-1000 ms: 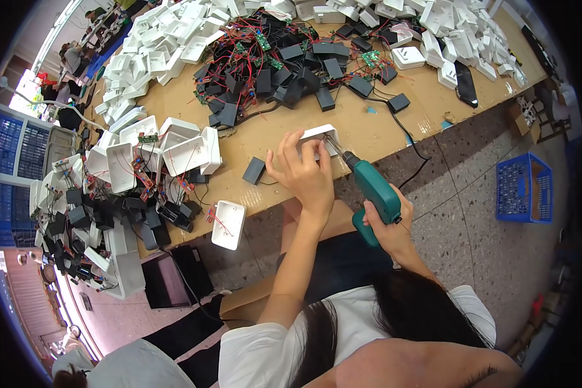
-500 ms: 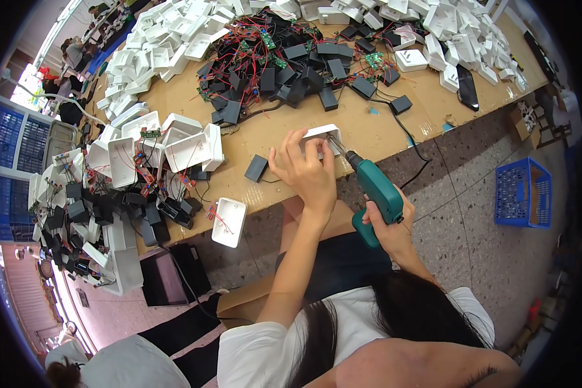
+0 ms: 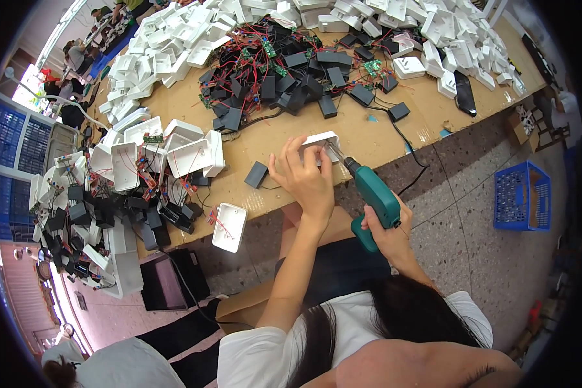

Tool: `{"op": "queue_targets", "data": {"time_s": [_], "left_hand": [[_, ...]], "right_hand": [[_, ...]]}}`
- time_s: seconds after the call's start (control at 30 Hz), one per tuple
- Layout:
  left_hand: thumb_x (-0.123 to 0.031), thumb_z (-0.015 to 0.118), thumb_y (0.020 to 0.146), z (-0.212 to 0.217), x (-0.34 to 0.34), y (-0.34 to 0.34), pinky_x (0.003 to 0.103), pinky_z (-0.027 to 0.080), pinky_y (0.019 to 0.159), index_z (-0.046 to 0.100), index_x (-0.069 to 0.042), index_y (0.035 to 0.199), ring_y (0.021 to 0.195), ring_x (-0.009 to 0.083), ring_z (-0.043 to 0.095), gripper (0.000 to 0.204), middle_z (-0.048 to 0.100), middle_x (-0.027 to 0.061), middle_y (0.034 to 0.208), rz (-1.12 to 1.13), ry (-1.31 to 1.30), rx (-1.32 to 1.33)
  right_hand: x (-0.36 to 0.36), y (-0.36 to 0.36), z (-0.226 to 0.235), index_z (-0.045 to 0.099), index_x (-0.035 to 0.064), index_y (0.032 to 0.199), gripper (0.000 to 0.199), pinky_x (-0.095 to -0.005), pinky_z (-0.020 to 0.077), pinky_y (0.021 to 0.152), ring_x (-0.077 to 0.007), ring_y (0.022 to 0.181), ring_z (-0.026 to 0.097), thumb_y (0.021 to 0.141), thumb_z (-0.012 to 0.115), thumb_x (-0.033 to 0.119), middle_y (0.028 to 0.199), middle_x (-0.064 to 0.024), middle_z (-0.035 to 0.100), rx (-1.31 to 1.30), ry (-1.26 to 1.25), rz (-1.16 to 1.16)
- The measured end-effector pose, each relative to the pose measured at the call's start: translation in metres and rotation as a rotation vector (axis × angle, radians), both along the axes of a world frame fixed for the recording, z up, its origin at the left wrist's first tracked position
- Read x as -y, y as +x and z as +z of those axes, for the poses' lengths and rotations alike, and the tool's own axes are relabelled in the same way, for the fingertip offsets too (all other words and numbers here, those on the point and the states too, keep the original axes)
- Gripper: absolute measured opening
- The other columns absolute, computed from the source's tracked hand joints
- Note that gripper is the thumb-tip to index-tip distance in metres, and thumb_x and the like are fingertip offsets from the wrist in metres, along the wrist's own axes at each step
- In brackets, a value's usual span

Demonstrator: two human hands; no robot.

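Note:
My right hand (image 3: 390,235) is wrapped round the grip of a green electric screwdriver (image 3: 376,194), pistol-shaped, its bit slanting up and left. The bit's tip reaches inside a white plastic case (image 3: 330,138) on the table's near edge. My left hand (image 3: 307,180) holds that case, fingers bent over its open side; they hide most of the inside. Just left of this hand lies a small black box (image 3: 257,174) with a lead. Another white case (image 3: 229,227), with thin red wires in it, sits at the table's edge further left.
Black boxes with red wires and green circuit boards (image 3: 265,71) are heaped mid-table. White cases (image 3: 168,48) pile up behind and left. A black phone (image 3: 464,94) lies at the right. A blue crate (image 3: 522,196) stands on the floor. At lower left sits another person (image 3: 119,362).
The screwdriver and both hands keep nearly the same place at the white case. The whole view has shifted slightly. Nothing has been let go.

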State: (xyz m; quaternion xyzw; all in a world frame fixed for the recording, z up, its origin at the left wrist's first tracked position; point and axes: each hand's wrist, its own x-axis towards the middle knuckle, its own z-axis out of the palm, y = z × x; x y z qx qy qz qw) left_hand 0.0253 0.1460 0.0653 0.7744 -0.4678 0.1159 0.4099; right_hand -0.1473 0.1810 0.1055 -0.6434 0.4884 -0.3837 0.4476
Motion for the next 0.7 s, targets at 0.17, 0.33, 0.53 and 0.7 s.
{"op": "queue_targets", "data": {"time_s": [0.17, 0.33, 0.53, 0.7], "left_hand": [[-0.013, 0.079, 0.084, 0.006, -0.004, 0.001, 0.053, 0.029, 0.116, 0.069, -0.012, 0.086, 0.127, 0.0246, 0.057, 0.01, 0.062, 0.0019, 0.123, -0.007, 0.001, -0.015], [-0.012, 0.078, 0.084, 0.01, -0.01, 0.002, 0.053, 0.029, 0.116, 0.069, -0.012, 0.086, 0.127, 0.0247, 0.057, 0.009, 0.063, 0.0021, 0.123, -0.017, -0.008, -0.014], [-0.012, 0.078, 0.084, 0.014, -0.014, 0.003, 0.052, 0.029, 0.117, 0.069, -0.011, 0.086, 0.127, 0.0249, 0.056, 0.009, 0.063, 0.0027, 0.123, -0.027, -0.003, -0.021], [-0.012, 0.078, 0.084, 0.014, -0.016, 0.004, 0.052, 0.029, 0.117, 0.069, -0.011, 0.086, 0.127, 0.025, 0.056, 0.009, 0.063, 0.003, 0.123, -0.023, -0.013, -0.022]], "right_hand": [[-0.004, 0.0, 0.006, 0.064, -0.0032, 0.093, 0.016, -0.0344, 0.049, 0.063, -0.0236, 0.068, 0.062, 0.089, 0.077, 0.006, 0.082, -0.0118, 0.061, -0.009, -0.025, 0.003], [-0.009, 0.001, 0.012, 0.064, -0.0038, 0.093, 0.016, -0.0331, 0.0494, 0.061, -0.0218, 0.067, 0.064, 0.09, 0.077, 0.006, 0.082, -0.0111, 0.061, -0.005, -0.089, 0.017], [-0.015, 0.003, 0.016, 0.064, -0.0048, 0.095, 0.013, -0.0288, 0.0503, 0.054, -0.015, 0.061, 0.068, 0.092, 0.075, 0.003, 0.083, -0.0084, 0.062, 0.071, -0.002, 0.0], [-0.018, 0.002, 0.015, 0.064, -0.0053, 0.095, 0.014, -0.0282, 0.0518, 0.055, -0.0141, 0.062, 0.069, 0.093, 0.075, 0.004, 0.083, -0.0078, 0.061, 0.054, 0.021, 0.019]]}}
